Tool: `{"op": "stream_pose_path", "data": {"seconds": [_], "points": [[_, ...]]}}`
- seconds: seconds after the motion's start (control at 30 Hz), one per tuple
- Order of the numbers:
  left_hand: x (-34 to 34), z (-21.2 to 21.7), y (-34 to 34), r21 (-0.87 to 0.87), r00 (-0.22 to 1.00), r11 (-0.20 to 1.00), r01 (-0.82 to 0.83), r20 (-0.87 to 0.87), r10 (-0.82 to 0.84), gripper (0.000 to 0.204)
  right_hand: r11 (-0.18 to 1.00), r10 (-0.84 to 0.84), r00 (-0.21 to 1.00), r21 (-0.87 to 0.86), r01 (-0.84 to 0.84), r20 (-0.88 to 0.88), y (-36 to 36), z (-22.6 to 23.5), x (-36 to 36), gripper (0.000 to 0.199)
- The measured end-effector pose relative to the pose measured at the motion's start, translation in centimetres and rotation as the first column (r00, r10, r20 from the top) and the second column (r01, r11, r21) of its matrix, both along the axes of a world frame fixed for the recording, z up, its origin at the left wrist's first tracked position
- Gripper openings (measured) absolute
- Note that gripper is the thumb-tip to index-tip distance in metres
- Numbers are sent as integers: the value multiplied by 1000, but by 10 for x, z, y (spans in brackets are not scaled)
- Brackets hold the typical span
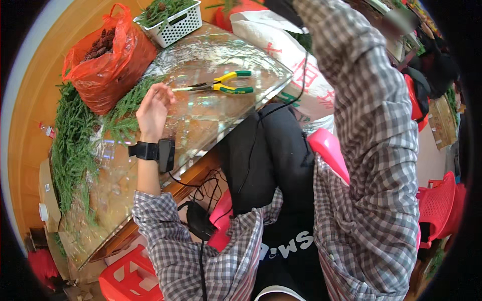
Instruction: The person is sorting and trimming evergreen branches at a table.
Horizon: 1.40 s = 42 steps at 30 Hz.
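Resting empty with loose fingers, left hand (153, 110) has pliers (221, 84) just beyond it, long axis crosswise, handles away; right hand is raised out of view.

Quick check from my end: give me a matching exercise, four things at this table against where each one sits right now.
Things:
1. pliers
2. red bag
3. white basket
4. left hand

Places:
A. at the table's far edge, holding green sprigs
B. resting on the glass table beside the sprigs
C. lying alone on the glass, past the hand
D. on the table's left part, full of reddish-brown cones

Pairs: 1-C, 2-D, 3-A, 4-B
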State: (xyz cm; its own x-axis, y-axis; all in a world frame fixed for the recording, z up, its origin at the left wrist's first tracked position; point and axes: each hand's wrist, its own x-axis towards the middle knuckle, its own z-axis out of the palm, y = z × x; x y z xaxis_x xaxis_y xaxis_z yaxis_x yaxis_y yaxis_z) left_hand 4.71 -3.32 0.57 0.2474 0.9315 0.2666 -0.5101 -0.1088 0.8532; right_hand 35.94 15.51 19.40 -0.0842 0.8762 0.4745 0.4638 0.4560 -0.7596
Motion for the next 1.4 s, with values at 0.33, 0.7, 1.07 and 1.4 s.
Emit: {"op": "stream_pose_path", "data": {"seconds": [0.33, 0.7, 1.07, 1.4], "points": [[-31, 6, 1, 9, 992, 993, -120, 34, 119, 27, 973, 132, 989, -200, -118, 60, 48, -85, -200, 11], [-30, 12, 19, 52, 996, 996, -71, 63, 68, 27, 996, 48, 984, -85, -33, 173, 96, -105, -198, 22], [-52, 8, 12, 53, 988, 991, -126, 92, 121, 27, 963, 99, 815, -152, -224, -570, 93, -93, -200, 27], [-74, 9, 10, 17, 937, 944, -330, 127, 325, 27, 444, 394, 67, 126, -887, -917, -49, -99, -228, 20]]}}
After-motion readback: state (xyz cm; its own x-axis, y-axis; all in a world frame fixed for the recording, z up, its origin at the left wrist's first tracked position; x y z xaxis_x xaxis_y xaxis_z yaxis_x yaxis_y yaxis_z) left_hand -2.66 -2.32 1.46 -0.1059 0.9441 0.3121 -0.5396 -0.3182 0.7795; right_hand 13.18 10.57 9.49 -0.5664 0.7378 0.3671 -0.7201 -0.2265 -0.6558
